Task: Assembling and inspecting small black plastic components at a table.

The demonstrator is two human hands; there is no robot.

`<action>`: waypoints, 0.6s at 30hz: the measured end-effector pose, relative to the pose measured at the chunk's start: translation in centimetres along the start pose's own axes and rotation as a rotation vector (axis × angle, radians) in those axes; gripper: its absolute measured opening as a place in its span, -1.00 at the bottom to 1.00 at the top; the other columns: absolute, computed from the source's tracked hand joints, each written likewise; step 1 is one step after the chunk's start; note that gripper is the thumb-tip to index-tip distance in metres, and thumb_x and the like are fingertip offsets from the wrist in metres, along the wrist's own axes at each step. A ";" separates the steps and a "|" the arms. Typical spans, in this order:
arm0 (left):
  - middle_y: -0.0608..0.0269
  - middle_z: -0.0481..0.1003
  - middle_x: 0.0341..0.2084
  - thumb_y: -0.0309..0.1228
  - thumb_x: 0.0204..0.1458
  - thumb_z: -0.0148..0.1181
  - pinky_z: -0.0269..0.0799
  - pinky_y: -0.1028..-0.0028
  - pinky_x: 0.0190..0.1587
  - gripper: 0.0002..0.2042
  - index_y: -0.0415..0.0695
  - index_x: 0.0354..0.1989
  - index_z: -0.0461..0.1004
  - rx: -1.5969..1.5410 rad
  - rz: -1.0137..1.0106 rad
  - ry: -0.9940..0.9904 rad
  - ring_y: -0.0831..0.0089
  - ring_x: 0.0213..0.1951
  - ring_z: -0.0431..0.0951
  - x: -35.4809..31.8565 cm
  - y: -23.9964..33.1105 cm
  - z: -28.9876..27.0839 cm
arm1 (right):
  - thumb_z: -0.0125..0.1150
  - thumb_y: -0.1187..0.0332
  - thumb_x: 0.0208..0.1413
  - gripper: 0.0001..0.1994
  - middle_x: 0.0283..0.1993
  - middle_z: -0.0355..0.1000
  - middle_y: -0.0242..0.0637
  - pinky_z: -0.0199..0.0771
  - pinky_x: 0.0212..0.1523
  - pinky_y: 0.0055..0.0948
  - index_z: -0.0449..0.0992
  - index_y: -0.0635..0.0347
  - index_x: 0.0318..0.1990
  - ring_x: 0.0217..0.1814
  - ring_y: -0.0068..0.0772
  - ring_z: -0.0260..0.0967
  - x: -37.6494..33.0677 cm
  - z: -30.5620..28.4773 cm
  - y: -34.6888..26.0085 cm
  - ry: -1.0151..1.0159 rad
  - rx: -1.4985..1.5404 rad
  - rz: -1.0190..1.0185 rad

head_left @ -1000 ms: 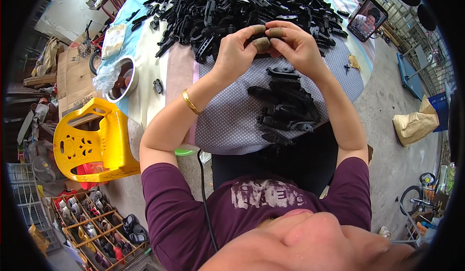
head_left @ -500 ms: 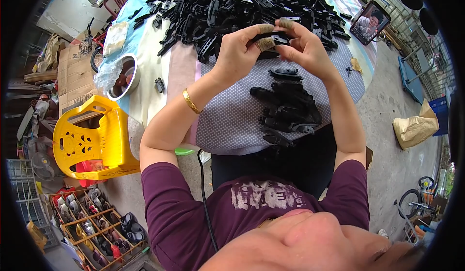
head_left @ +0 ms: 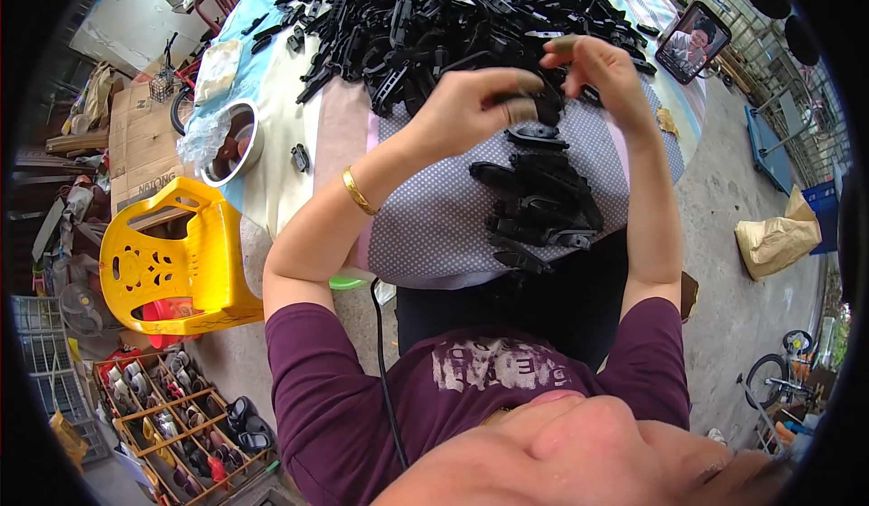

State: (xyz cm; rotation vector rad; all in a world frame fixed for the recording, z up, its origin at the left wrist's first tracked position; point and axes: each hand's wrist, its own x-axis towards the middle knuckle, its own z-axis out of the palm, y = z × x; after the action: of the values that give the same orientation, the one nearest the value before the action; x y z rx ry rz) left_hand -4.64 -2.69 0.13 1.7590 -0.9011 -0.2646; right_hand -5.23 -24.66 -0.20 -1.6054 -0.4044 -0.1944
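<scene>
My left hand (head_left: 475,108) is blurred over the near edge of the heap, its banded fingers curled round a black plastic part (head_left: 549,106) that shows at the fingertips. To its right, my right hand (head_left: 606,76) is raised, with bent fingers spaced apart and a band on one finger. I see nothing in it. Below the hands, several similar black parts (head_left: 534,194) lie in a loose row on the dotted grey cloth (head_left: 416,225). Beyond them a large heap of black parts (head_left: 407,17) covers the far side of the table.
A phone (head_left: 692,42) stands at the table's right edge. On the left are a metal bowl (head_left: 256,148) with a plastic bag, a lone black part (head_left: 300,157) and a yellow plastic chair (head_left: 172,262). A dark cable (head_left: 385,361) hangs in front of me.
Both hands were together on a black part. My right hand has since drawn away to the right, while my left hand has moved slightly right and down.
</scene>
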 end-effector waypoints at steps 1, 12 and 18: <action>0.19 0.51 -0.29 -0.39 -0.02 0.21 0.39 0.54 -0.13 -0.68 -0.18 -0.06 0.46 0.146 0.042 -0.113 0.50 -0.20 0.47 -0.1 0.4 0.2 | 0.12 0.28 0.11 -0.78 -0.42 0.49 -0.35 0.34 -0.47 -0.70 0.54 0.26 -0.26 -0.54 -0.72 0.29 0.2 -1.0 0.1 0.032 -0.157 0.042; 0.24 0.43 -0.32 -0.55 -0.23 0.11 0.34 0.44 -0.16 -0.65 -0.21 -0.16 0.44 1.025 0.485 0.111 0.31 -0.25 0.35 1.7 -4.1 0.9 | 0.27 0.30 -0.17 -0.73 -0.46 0.46 -0.22 0.41 -0.34 -0.34 0.52 0.21 -0.28 -0.39 -0.20 0.43 -0.7 1.5 2.0 0.035 -1.155 -0.068; 0.19 0.40 -0.37 -0.60 -0.24 0.10 0.35 0.43 -0.19 -0.61 -0.22 -0.11 0.41 0.952 0.451 0.218 0.27 -0.29 0.37 1.0 -3.3 1.4 | 0.25 0.39 -0.19 -0.72 -0.43 0.47 -0.20 0.42 -0.33 -0.38 0.49 0.22 -0.24 -0.39 -0.25 0.44 -0.3 0.7 2.5 0.007 -1.050 0.058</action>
State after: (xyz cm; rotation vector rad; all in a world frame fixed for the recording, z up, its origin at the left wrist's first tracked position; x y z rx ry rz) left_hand -3.35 -3.97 -3.11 2.2791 -1.3443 0.7563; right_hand -4.68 -24.11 -2.72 -2.6404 -0.2485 -0.4094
